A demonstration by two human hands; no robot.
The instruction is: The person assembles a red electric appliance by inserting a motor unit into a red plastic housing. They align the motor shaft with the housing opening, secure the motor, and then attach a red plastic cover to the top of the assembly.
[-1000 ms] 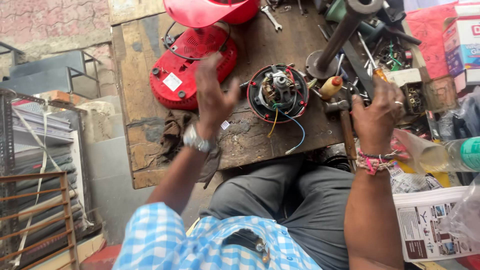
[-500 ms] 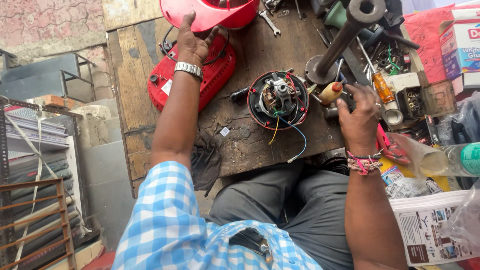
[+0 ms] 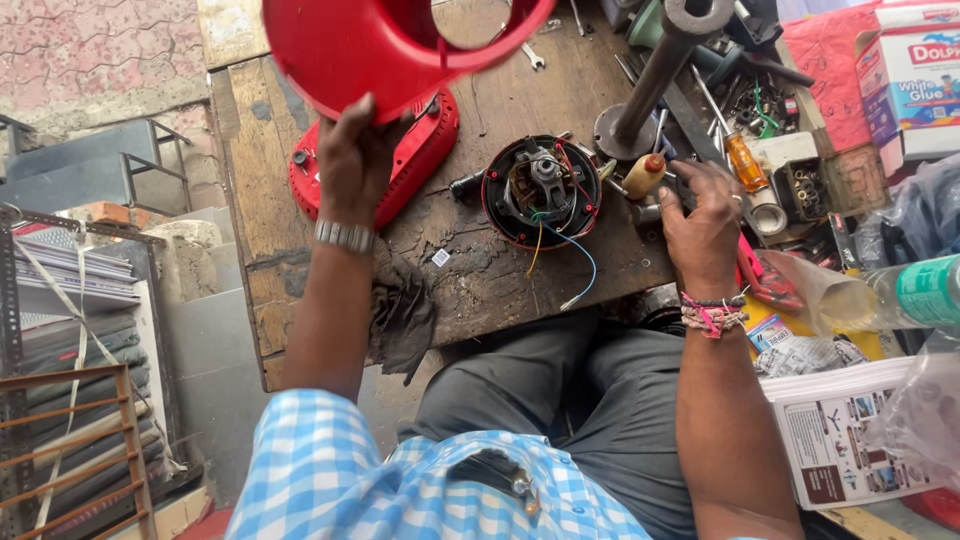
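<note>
My left hand (image 3: 358, 160) grips the lower rim of a large red plastic cone-shaped housing (image 3: 385, 45) and holds it up over the wooden workbench (image 3: 500, 280). Under it lies a red plastic base (image 3: 420, 150). A round motor (image 3: 542, 192) with exposed windings and loose yellow and blue wires sits at the bench's middle. My right hand (image 3: 705, 225) rests palm down on the bench's right side, fingers spread, beside a small bottle with a red cap (image 3: 645, 175). Whether it holds something beneath is hidden.
A metal pipe on a round flange (image 3: 650, 80) stands behind the motor. Tools, a screwdriver (image 3: 742, 155) and small parts crowd the right. A dark rag (image 3: 402, 320) hangs at the bench's near edge. A clear bottle (image 3: 900, 295) and papers lie right. Metal racks stand left.
My left hand reached to the red housing, took hold of it and lifted it up toward the camera. My right hand shifted slightly left and settled on the bench.
</note>
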